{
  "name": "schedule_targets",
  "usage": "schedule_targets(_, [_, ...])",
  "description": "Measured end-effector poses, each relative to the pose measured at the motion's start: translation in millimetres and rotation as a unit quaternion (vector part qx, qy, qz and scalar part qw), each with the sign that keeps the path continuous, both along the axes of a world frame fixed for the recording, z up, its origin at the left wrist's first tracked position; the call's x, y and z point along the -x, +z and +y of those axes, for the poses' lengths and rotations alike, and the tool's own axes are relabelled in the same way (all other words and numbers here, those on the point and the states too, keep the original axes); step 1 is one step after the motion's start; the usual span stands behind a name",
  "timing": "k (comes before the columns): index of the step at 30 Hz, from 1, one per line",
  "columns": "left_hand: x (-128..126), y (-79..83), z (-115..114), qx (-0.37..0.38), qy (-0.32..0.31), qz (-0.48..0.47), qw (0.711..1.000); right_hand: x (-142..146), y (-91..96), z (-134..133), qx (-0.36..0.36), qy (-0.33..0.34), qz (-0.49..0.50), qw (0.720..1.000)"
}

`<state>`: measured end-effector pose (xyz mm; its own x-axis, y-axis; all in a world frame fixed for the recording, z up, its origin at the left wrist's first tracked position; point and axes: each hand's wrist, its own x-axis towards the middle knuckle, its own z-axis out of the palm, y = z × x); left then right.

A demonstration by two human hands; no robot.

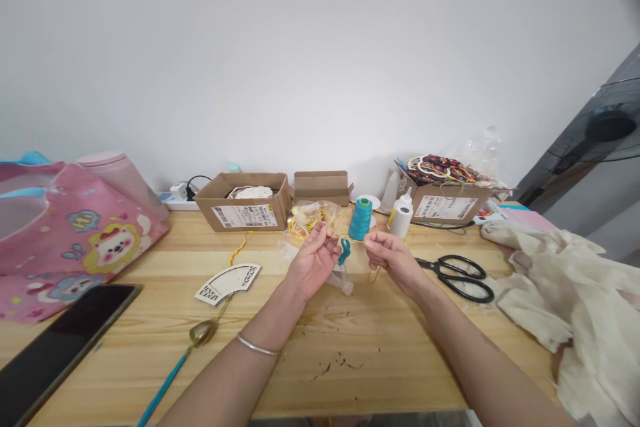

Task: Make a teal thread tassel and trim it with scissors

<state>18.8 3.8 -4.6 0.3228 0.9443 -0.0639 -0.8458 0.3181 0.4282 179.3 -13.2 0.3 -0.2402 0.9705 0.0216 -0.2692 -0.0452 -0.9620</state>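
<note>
Over table [350, 340] — left hand [314, 261], right hand [393, 260] pinch one yellow cord [356, 239].

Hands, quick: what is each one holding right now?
Left hand: fingers pinched shut on the yellow cord.
Right hand: fingers pinched shut on the other end of it.

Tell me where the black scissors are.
In the head view, the black scissors lie flat on the wooden table, on the person's right, between the right hand and the cream cloth.
</note>
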Motion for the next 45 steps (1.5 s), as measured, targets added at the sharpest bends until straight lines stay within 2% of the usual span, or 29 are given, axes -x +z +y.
schedule_targets(7, [-0.7,0.2,1.6,-0.012,0.024,0.033,0.999,-2.0,-2.4,1.5,0.004,-0.001,-0.002,1.000])
schedule_targets(17, [-0.9,1.3,1.2,0.052,0.059,0.019,0.997,-0.6,-6.2,2.5,0.025,0.009,-0.020,0.999])
schedule_targets(24, [-0.6,-0.3,1.6,-0.016,0.014,0.021,1.000,-0.9,-2.7,-0.6,0.046,0.031,0.031,0.998])
schedule_targets(28, [-1.9,-2.6,-0.4,-0.053,-0.010,0.060,0.997,-0.4,1.5,-3.4,0.024,0.014,0.072,0.997])
schedule_targets(31, [-4.1,-4.9,-2.2,-0.074,-0.025,0.092,0.993,0.9,2.1,-4.4,0.014,0.031,0.098,0.995])
schedule_targets(34, [-6.4,-7.3,-2.9,-0.085,-0.027,0.124,0.988,3.1,1.5,-4.1,0.007,0.023,0.104,0.994])
schedule_targets(39, [-10.4,-10.2,-3.5,-0.088,-0.020,0.158,0.983,6.0,2.0,-3.1,-0.028,-0.029,0.108,0.993])
schedule_targets(45, [-10.9,-8.7,-5.4,-0.093,-0.041,0.180,0.978,4.3,2.5,-2.7,-0.045,-0.034,0.117,0.992])
